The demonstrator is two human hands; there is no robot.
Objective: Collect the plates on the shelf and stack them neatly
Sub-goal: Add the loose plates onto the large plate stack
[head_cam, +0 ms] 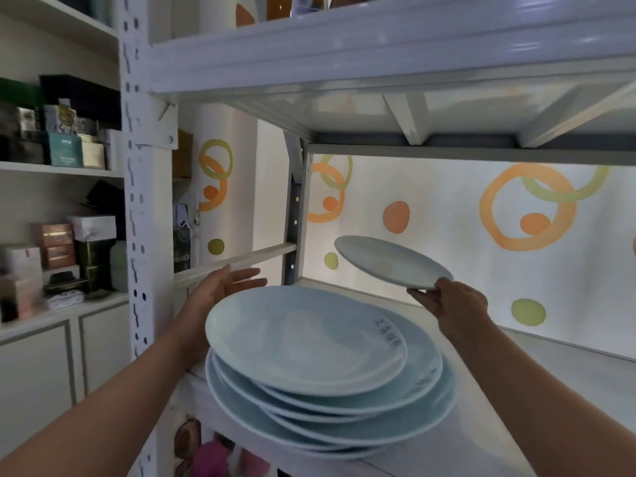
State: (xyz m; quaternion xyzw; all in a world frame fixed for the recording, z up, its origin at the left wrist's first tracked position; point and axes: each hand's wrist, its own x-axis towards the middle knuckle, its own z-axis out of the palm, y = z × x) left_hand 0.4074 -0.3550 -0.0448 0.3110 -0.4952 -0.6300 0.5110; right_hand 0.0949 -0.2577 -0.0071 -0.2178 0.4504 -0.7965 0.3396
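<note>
Far left, a cupboard carries small boxes on its shelves. Next comes the white metal post of the rack. The left hand hovers open, fingers spread and palm turned toward the plates, at about ten o'clock from the stack, close behind its rim; whether it touches is hard to tell. The stack of pale blue plates sits unevenly on the front edge of the shelf, rims offset. At two o'clock from the stack, the right hand pinches the near rim of a single plate, held tilted in the air above the shelf. Behind it stands a wall with orange and green circles.
</note>
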